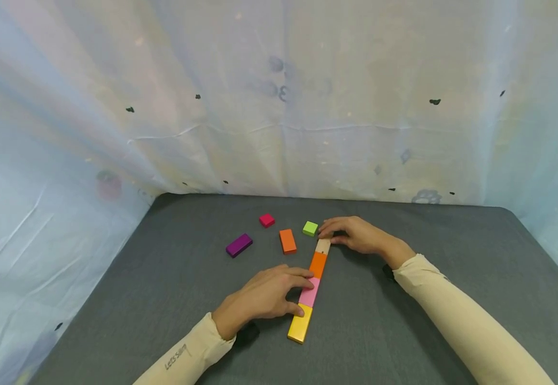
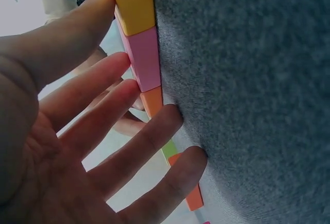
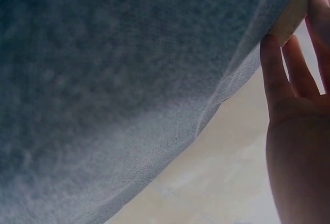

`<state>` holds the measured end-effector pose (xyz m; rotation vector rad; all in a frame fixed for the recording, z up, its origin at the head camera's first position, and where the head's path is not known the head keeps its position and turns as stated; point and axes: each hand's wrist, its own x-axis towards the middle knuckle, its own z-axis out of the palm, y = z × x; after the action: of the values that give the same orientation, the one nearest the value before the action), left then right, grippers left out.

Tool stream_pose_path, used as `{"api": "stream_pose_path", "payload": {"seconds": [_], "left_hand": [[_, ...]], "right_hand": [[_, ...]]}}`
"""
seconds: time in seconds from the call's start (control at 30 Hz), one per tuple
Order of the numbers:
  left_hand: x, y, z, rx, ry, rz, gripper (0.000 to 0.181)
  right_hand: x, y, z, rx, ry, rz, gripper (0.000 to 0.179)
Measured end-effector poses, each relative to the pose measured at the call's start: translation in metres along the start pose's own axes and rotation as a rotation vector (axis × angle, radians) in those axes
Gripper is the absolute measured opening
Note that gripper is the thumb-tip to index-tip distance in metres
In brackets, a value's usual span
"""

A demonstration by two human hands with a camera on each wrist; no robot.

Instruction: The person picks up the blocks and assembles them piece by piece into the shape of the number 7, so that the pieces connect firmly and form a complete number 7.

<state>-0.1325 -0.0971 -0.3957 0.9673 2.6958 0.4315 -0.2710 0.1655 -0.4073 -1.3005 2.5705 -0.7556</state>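
Observation:
A straight row of blocks runs away from me: a yellow block (image 1: 300, 324), a pink block (image 1: 310, 293), an orange block (image 1: 317, 265) and a plain wooden block (image 1: 323, 246) at the far end. My left hand (image 1: 271, 291) lies along the row's left side, fingers extended. Its thumb touches the yellow block, and two fingertips rest at the pink one, as the left wrist view shows. At the far end my right hand (image 1: 358, 235) pinches the plain wooden block, thumb on its right side and fingers at its far edge.
Left of the row lie a loose orange block (image 1: 287, 241), a purple block (image 1: 239, 245) and a small red block (image 1: 266, 220). A small lime green block (image 1: 310, 229) sits near my right fingertips. The grey table (image 1: 433, 326) ends at a pale curtain (image 1: 346, 107).

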Motion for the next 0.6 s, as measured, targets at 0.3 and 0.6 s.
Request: {"api": "stream_pose_path", "payload": {"seconds": [0.3,0.6], "left_hand": [[-0.0002,-0.0009,0.0005,-0.001,0.011,-0.008,0.052],[0.001,-0.0012,0.0012,-0.001,0.009,-0.003,0.052]], "right_hand": [[0.0018,0.0011,-0.0012,-0.004,-0.006,-0.015,0.031],[0.0035,-0.0005,-0.004,0.014,0.034,-0.022,0.028]]}}
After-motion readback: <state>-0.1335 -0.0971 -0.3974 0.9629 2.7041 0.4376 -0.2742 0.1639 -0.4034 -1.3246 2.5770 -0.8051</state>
